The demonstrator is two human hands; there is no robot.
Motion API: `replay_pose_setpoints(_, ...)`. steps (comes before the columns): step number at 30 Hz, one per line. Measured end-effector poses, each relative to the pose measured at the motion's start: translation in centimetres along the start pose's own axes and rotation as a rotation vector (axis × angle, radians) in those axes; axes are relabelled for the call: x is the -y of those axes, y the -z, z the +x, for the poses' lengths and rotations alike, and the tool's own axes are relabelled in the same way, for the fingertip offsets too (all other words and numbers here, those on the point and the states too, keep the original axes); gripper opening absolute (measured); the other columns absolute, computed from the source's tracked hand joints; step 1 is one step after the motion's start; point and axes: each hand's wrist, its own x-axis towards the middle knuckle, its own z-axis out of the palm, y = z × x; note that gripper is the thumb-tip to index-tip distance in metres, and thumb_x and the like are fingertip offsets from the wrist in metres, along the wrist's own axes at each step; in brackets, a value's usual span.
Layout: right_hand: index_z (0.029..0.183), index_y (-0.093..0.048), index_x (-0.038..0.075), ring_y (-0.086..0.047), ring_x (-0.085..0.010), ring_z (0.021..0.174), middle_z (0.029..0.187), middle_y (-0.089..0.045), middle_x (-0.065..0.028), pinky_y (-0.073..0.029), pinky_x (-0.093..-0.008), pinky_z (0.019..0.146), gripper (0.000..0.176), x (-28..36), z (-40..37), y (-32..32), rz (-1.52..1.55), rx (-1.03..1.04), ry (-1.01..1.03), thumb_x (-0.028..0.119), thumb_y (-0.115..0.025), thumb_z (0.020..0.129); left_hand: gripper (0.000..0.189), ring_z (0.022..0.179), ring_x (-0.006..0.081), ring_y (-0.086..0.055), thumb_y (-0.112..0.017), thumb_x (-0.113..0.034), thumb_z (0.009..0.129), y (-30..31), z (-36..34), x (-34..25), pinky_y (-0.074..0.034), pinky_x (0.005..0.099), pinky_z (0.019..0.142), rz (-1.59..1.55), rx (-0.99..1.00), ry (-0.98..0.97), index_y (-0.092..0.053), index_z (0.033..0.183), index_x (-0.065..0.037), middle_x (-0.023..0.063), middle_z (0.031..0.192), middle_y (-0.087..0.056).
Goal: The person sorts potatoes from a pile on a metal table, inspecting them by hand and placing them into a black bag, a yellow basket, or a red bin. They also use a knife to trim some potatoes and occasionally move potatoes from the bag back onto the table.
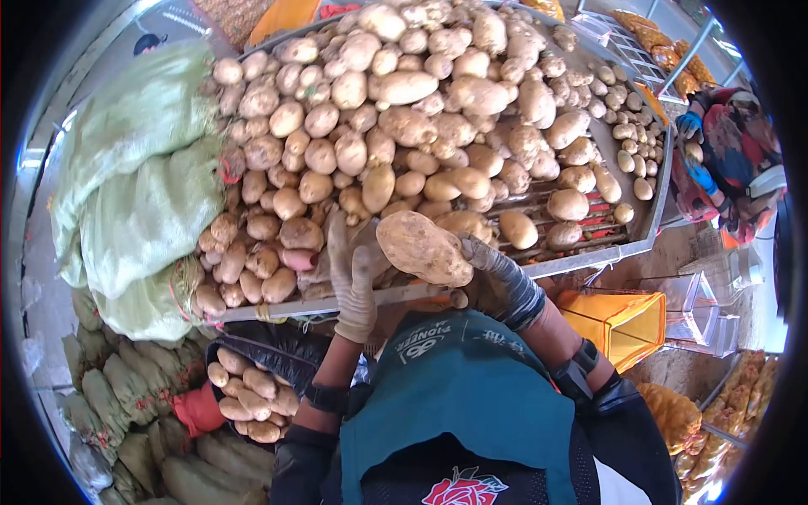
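Observation:
A large brown potato (423, 247) is held above the near edge of the sorting table, with my gloved right hand (495, 268) closed on its right end. Just to its left is my gloved left hand (353, 273), fingers apart, palm toward the potato and holding nothing. Beyond both hands lies a big heap of potatoes (404, 126) of mixed sizes. Part of a slatted surface with red bars (589, 220) shows at the heap's right side.
Pale green sacks (151, 210) lie left of the heap. A dark bag of potatoes (257, 396) stands below left. The table's metal rim (589, 257) runs before me. An orange-yellow crate (623, 324) is at right. Another person (732, 160) in blue gloves stands at far right.

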Motion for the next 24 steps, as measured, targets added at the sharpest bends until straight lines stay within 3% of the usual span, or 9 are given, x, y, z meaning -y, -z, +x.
replay_pose_setpoints(6, 0.126, -0.054, 0.0, -0.066, -0.0236, 0.087, 0.107, -0.065, -0.0137, -0.054, -0.0327, 0.07, 0.048, -4.8, 2.9, -3.7, -0.47, -0.168, -0.119, 0.035, -0.063, 0.095, 0.064, 0.125, 0.0284, -0.051, -0.055, -0.048, 0.095, 5.6, -0.1, -2.5, -0.053, 0.0418, 0.093, -1.398, 0.202, 0.899, -0.044, 0.14, -0.004, 0.0142, 0.133, -0.052)
replay_pose_setpoints(8, 0.121, -0.057, -0.002, -0.065, -0.0263, 0.09, 0.106, -0.065, -0.0181, -0.052, -0.0355, 0.078, 0.041, -5.3, 4.3, -3.6, -1.523, -0.297, 0.067, 0.03, -0.062, 0.095, 0.059, 0.113, 0.0293, -0.059, -0.054, -0.049, 0.094, 7.0, -1.2, -1.4, -0.054, 0.0424, 0.091, -1.606, 0.223, 0.893, -0.049, 0.136, -0.007, 0.0119, 0.126, -0.058)
replay_pose_setpoints(9, 0.121, -0.058, -0.002, -0.065, -0.0286, 0.092, 0.106, -0.063, -0.0217, -0.053, -0.0353, 0.078, 0.039, -5.7, 4.6, -5.5, -1.536, -0.234, 0.544, 0.027, -0.061, 0.095, 0.059, 0.111, 0.0286, -0.061, -0.054, -0.052, 0.094, 6.4, -1.1, -3.5, -0.055, 0.0407, 0.089, -1.331, -0.116, 0.925, -0.051, 0.133, -0.008, 0.0114, 0.123, -0.06)
replay_pose_setpoints(10, 0.124, -0.058, 0.001, -0.062, -0.0338, 0.103, 0.113, -0.061, -0.0219, -0.051, -0.0391, 0.088, 0.043, -5.6, 4.8, -6.8, -1.312, -0.256, 0.308, 0.028, -0.065, 0.091, 0.059, 0.111, 0.0286, -0.061, -0.054, -0.052, 0.094, 7.1, -1.6, -2.6, -0.055, 0.0407, 0.089, -1.338, -0.154, 0.919, -0.051, 0.133, -0.008, 0.0114, 0.123, -0.06)
replay_pose_setpoints(12, 0.122, -0.06, 0.004, -0.056, -0.0377, 0.113, 0.119, -0.059, -0.0217, -0.045, -0.0448, 0.098, 0.047, -7.2, 6.9, -7.2, -1.72, 0.082, 0.727, 0.034, -0.068, 0.087, 0.063, 0.115, 0.028, -0.058, -0.054, -0.058, 0.093, 8.7, -3.5, 0.4, -0.053, 0.0429, 0.093, -1.494, -0.077, 0.972, -0.052, 0.132, -0.008, 0.0101, 0.125, -0.059)
replay_pose_setpoints(13, 0.122, -0.06, 0.004, -0.056, -0.0377, 0.113, 0.119, -0.059, -0.0217, -0.045, -0.0448, 0.098, 0.047, -8.6, 7.3, -8.3, -1.72, 0.119, 0.713, 0.034, -0.068, 0.087, 0.064, 0.114, 0.0268, -0.059, -0.044, -0.058, 0.096, 9.7, -4.5, 1.7, -0.049, 0.0415, 0.1, -1.758, 0.251, 0.778, -0.052, 0.132, -0.006, 0.0127, 0.124, -0.06)
replay_pose_setpoints(15, 0.118, -0.061, 0.002, -0.052, -0.0387, 0.119, 0.125, -0.057, -0.0204, -0.039, -0.0451, 0.106, 0.046, -11.9, 8.3, -10.9, -2.069, 0.397, 0.641, 0.037, -0.066, 0.088, 0.059, 0.117, 0.0237, -0.057, -0.046, -0.056, 0.097, 8.3, -6.8, 2.7, -0.047, 0.0399, 0.102, -1.796, 0.079, 0.626, -0.052, 0.132, -0.009, 0.0096, 0.125, -0.059)
replay_pose_setpoints(18, 0.117, -0.062, 0.007, -0.054, -0.0372, 0.116, 0.122, -0.058, -0.0197, -0.04, -0.0482, 0.104, 0.05, -14.9, 11.6, -10.0, -1.818, 0.489, 0.46, 0.041, -0.069, 0.082, 0.046, 0.12, 0.0188, -0.055, -0.047, -0.047, 0.099, 10.1, -9.1, 3.0, -0.044, 0.0338, 0.105, -1.534, -0.255, 0.708, -0.053, 0.129, -0.012, 0.0065, 0.127, -0.058)
replay_pose_setpoints(24, 0.116, -0.062, 0.002, -0.062, -0.0207, 0.101, 0.109, -0.065, -0.0092, -0.048, -0.0317, 0.092, 0.033, -20.0, 15.4, -9.5, -1.225, 0.378, -0.124, 0.027, -0.064, 0.094, 0.035, 0.092, 0.0191, -0.067, -0.05, -0.039, 0.1, 14.3, -10.4, 1.8, -0.055, 0.0357, 0.088, -1.54, -0.374, 0.927, -0.063, 0.111, -0.008, 0.0082, 0.104, -0.069)
